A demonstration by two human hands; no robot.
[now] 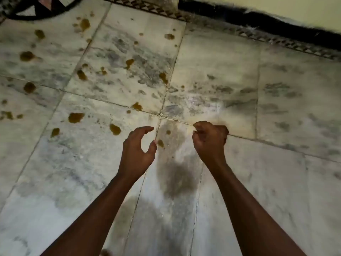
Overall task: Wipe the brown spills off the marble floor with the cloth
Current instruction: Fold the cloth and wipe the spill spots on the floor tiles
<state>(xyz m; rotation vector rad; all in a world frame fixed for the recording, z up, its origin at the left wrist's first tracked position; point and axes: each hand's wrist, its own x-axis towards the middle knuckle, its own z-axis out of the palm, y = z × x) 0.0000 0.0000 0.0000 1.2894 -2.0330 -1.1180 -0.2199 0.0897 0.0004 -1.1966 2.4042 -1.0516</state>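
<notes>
Several brown spills dot the marble floor (212, 67), mostly on its left half: one patch (75, 117) lies left of my hands, another (115, 129) nearer, a small one (160, 143) just beside my left thumb. My left hand (137, 150) hovers over the floor with fingers curved and apart, holding nothing. My right hand (210, 139) is curled into a loose fist to the right of it; nothing shows in it. No cloth is in view. A dark shadow lies on the floor between my forearms.
A patterned dark border strip (276, 40) runs along the far edge of the floor, with a black skirting and pale wall (295, 10) behind it. A dark curved object (36, 10) sits at the top left corner.
</notes>
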